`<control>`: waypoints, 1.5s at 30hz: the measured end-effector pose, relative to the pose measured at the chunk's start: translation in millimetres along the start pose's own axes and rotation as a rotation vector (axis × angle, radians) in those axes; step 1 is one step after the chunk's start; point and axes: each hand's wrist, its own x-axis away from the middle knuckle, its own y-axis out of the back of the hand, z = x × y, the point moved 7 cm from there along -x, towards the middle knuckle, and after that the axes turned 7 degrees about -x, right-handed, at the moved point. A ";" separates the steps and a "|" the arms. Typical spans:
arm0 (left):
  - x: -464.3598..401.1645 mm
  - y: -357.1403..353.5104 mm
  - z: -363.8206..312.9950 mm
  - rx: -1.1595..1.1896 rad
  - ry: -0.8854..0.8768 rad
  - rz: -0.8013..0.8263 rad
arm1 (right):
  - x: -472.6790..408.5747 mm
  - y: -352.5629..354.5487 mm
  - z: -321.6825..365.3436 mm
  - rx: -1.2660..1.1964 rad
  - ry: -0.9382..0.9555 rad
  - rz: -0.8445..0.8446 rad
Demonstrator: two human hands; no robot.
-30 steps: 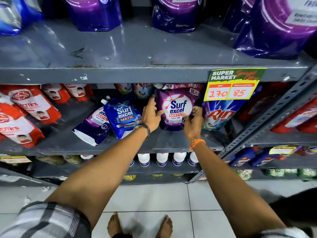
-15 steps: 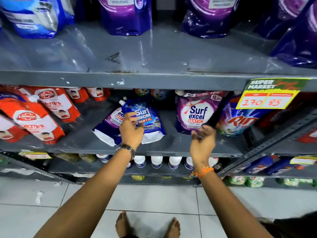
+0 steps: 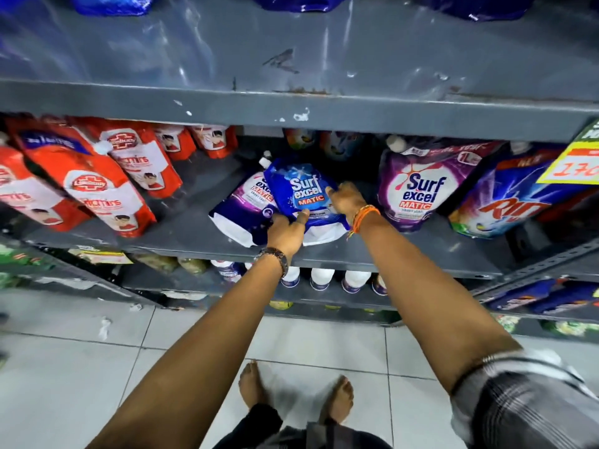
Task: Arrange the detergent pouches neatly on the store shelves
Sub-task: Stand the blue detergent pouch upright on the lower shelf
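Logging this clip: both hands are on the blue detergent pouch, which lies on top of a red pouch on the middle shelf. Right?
Not quite. In the head view the left hand and right hand do hold the blue detergent pouch on the middle shelf, but it lies on a purple pouch, not a red one.

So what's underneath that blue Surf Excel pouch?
The blue pouch leans on a purple-and-white pouch lying to its left, partly covered. Both hands, left hand and right hand, hide its lower part.
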 end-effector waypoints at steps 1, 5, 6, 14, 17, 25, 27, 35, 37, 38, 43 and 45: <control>-3.6 -0.8 1.2 0.038 -0.005 0.009 | 2.8 -2.7 -2.0 -0.049 -0.045 0.031; 7.1 3.5 -7.8 0.126 -0.014 0.108 | 5.3 -0.7 -18.0 -0.097 -0.162 0.171; 6.8 4.0 -6.5 0.133 -0.012 0.132 | 3.8 1.0 -25.3 -0.060 -0.163 0.201; -3.3 18.1 -3.7 0.078 -0.139 0.222 | 58.8 10.5 -21.2 -0.466 -0.015 0.092; -4.5 24.1 -21.0 0.005 -0.210 0.251 | 69.1 19.2 -5.9 -0.526 0.105 0.069; -12.3 25.1 -67.5 -0.193 -0.484 0.101 | 68.8 34.9 30.1 -0.426 0.428 -0.064; -10.2 17.7 -76.6 -0.237 -0.552 0.061 | 60.1 36.5 26.2 -0.394 0.446 -0.111; -25.5 3.8 -77.6 -0.392 -0.548 -0.100 | 40.2 31.0 -2.7 -0.320 0.404 -0.280; -29.8 3.5 -75.7 -0.404 -0.545 -0.126 | 44.5 29.4 -3.6 -0.301 0.400 -0.302; -30.5 4.5 -74.9 -0.403 -0.542 -0.133 | 43.8 28.7 -2.7 -0.292 0.399 -0.304; -38.7 14.3 -67.4 -0.541 -0.553 -0.113 | 60.3 30.1 -2.2 -0.341 0.384 -0.355; -41.3 35.1 -67.5 -0.592 -0.585 -0.140 | 68.0 33.7 -10.1 -0.321 0.359 -0.415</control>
